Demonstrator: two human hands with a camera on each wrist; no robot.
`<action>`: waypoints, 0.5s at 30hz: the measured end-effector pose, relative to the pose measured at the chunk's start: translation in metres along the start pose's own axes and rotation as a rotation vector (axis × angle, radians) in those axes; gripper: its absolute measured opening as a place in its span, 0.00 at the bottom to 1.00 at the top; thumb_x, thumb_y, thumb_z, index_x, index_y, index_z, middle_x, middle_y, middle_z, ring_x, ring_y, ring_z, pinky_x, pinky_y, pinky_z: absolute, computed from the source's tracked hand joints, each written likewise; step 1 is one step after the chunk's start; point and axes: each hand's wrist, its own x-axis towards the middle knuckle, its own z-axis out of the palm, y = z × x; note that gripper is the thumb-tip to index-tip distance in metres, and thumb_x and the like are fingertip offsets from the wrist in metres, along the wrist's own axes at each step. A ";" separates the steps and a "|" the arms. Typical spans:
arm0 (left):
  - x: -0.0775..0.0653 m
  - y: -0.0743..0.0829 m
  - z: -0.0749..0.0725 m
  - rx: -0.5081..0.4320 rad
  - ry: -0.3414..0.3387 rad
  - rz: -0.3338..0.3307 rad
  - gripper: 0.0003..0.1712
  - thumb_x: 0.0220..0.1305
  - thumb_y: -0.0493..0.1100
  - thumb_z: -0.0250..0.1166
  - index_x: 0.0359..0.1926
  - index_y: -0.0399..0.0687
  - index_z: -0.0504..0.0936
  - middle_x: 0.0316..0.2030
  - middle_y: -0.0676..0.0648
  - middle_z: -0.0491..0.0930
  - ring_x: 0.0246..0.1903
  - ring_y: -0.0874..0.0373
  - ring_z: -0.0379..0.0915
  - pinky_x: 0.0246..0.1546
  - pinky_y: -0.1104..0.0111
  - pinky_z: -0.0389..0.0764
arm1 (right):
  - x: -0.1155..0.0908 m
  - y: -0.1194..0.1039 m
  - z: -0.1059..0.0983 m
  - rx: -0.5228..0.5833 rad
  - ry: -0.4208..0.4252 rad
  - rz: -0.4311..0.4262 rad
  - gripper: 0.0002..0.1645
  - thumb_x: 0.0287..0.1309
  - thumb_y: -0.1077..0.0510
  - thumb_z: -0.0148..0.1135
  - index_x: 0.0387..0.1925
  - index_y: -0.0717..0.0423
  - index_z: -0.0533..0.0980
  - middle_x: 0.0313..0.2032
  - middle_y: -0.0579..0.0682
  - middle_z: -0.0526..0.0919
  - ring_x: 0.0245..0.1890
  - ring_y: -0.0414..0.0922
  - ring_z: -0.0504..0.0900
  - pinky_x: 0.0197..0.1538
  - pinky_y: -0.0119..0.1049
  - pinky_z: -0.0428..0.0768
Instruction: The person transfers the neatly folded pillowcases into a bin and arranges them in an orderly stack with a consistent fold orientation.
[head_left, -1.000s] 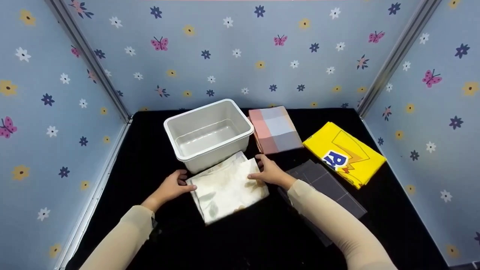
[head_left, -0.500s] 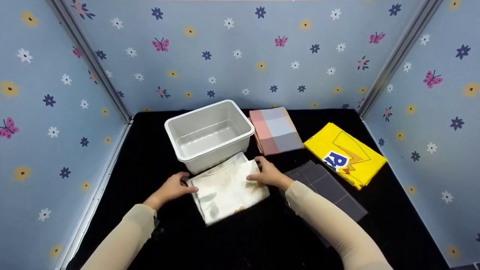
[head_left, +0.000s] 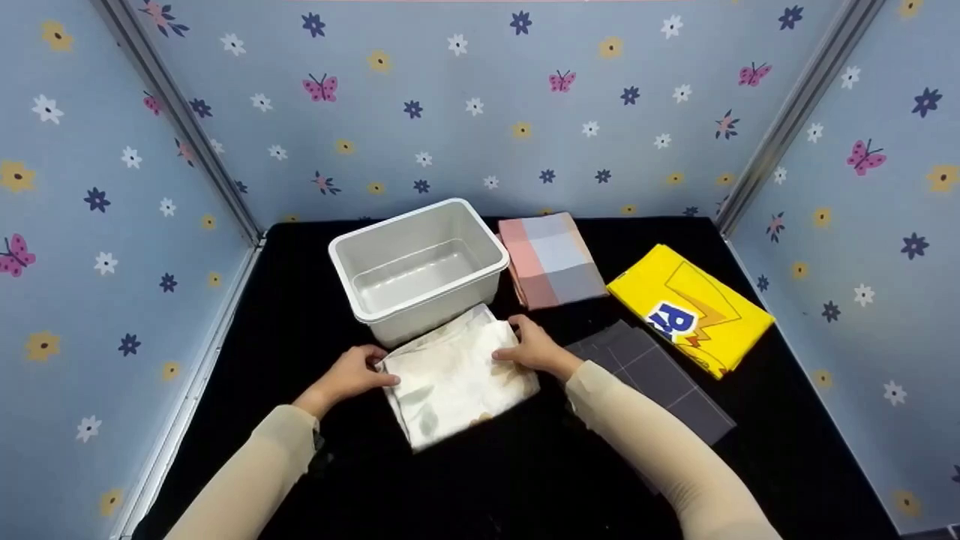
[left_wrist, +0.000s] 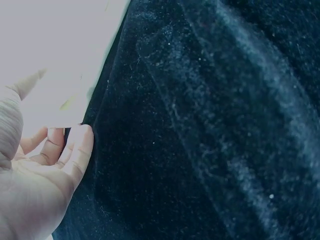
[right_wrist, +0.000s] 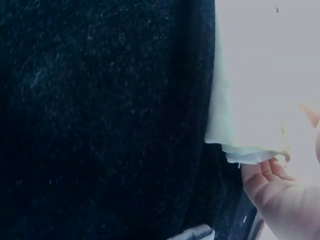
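Observation:
A folded white cloth (head_left: 457, 382) with faint leaf and flower prints lies on the black surface in front of a pale grey bin. My left hand (head_left: 354, 375) grips its left edge, thumb on top. In the left wrist view the fingers (left_wrist: 80, 145) of that hand curl at the cloth's underside. On the opposite edge my right hand (head_left: 536, 346) pinches the cloth the same way, thumb lying over the top. The right wrist view shows several layered folds of the cloth (right_wrist: 250, 100), with fingertips tucked beneath them.
The pale grey bin (head_left: 427, 300) stands just behind the cloth, nothing in it. To its right lie a folded checked cloth (head_left: 555, 259) and a folded yellow cloth (head_left: 694, 307). A dark grey folded cloth (head_left: 652, 375) lies partly under the right forearm. Flowered walls enclose the black surface.
The left hand has shifted very slightly right along the cloth's edge, and the right hand has come slightly lower. The cloth, the bin and the other cloths look unchanged.

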 end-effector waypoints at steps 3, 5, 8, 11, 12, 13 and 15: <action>0.000 0.000 0.001 -0.013 0.001 0.011 0.34 0.55 0.46 0.83 0.57 0.27 0.84 0.51 0.31 0.87 0.46 0.43 0.84 0.51 0.56 0.84 | 0.001 -0.001 0.003 0.012 0.002 0.009 0.47 0.60 0.58 0.80 0.72 0.72 0.67 0.59 0.71 0.83 0.55 0.60 0.85 0.57 0.49 0.87; 0.000 -0.001 0.002 -0.022 0.002 0.017 0.34 0.54 0.45 0.83 0.56 0.28 0.84 0.51 0.31 0.86 0.46 0.42 0.84 0.52 0.56 0.83 | 0.001 -0.002 0.004 0.021 0.004 0.014 0.46 0.60 0.58 0.80 0.71 0.73 0.68 0.60 0.71 0.82 0.56 0.59 0.85 0.59 0.50 0.87; 0.001 0.000 0.002 -0.022 0.013 0.018 0.33 0.54 0.44 0.84 0.55 0.28 0.83 0.51 0.31 0.86 0.48 0.41 0.83 0.54 0.55 0.82 | 0.001 -0.004 0.005 0.028 -0.001 0.024 0.43 0.60 0.58 0.78 0.70 0.73 0.69 0.61 0.71 0.81 0.56 0.58 0.84 0.62 0.51 0.85; 0.000 0.002 0.003 -0.023 0.022 0.017 0.34 0.53 0.44 0.84 0.56 0.27 0.82 0.51 0.31 0.86 0.49 0.42 0.82 0.55 0.55 0.81 | 0.002 -0.006 0.007 0.026 -0.010 0.025 0.39 0.61 0.58 0.78 0.67 0.73 0.72 0.60 0.70 0.82 0.54 0.54 0.83 0.61 0.50 0.85; 0.000 0.002 0.004 -0.027 0.025 0.014 0.34 0.53 0.44 0.84 0.56 0.27 0.83 0.50 0.32 0.87 0.49 0.42 0.82 0.55 0.55 0.82 | 0.002 -0.006 0.007 0.023 -0.014 0.022 0.38 0.61 0.58 0.77 0.65 0.73 0.73 0.58 0.69 0.83 0.51 0.53 0.83 0.60 0.49 0.86; 0.001 0.003 0.004 -0.029 0.029 0.012 0.34 0.53 0.44 0.83 0.55 0.27 0.83 0.49 0.33 0.87 0.48 0.44 0.82 0.55 0.57 0.82 | 0.003 -0.007 0.008 0.022 -0.020 0.019 0.36 0.61 0.59 0.77 0.64 0.73 0.74 0.56 0.68 0.84 0.49 0.51 0.83 0.58 0.48 0.87; 0.001 0.003 0.006 -0.041 0.027 0.022 0.32 0.53 0.43 0.83 0.54 0.26 0.84 0.47 0.34 0.88 0.44 0.49 0.82 0.52 0.60 0.82 | 0.004 -0.006 0.009 0.024 -0.035 0.002 0.32 0.60 0.60 0.76 0.61 0.73 0.76 0.52 0.67 0.86 0.44 0.49 0.82 0.52 0.45 0.88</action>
